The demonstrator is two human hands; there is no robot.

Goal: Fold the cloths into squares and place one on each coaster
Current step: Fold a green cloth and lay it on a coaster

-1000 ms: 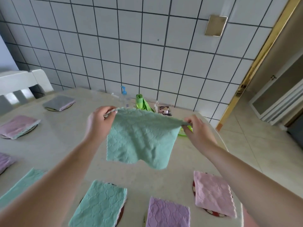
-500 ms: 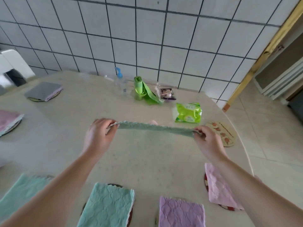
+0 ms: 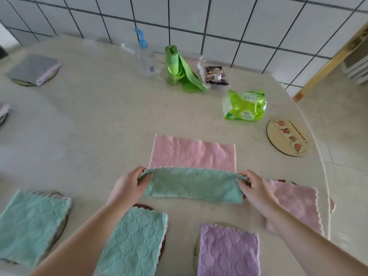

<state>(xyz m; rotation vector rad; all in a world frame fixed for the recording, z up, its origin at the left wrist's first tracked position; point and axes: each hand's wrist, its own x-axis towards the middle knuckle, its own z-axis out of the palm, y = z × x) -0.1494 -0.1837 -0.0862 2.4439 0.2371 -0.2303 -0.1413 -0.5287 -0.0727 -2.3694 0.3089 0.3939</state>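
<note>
Two hands, left hand (image 3: pixel 127 185) and right hand (image 3: pixel 253 189), pinch opposite ends of a folded mint-green textured cloth (image 3: pixel 192 185) (a long strip), overlapping a pink rectangular cloth (image 3: pixel 192 153) at twelve o'clock; a bare round wooden coaster (image 3: pixel 287 137) lies at two o'clock.

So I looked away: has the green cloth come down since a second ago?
Yes. The green cloth dropped from mid-air onto the table, partly covering the pink cloth.
</note>
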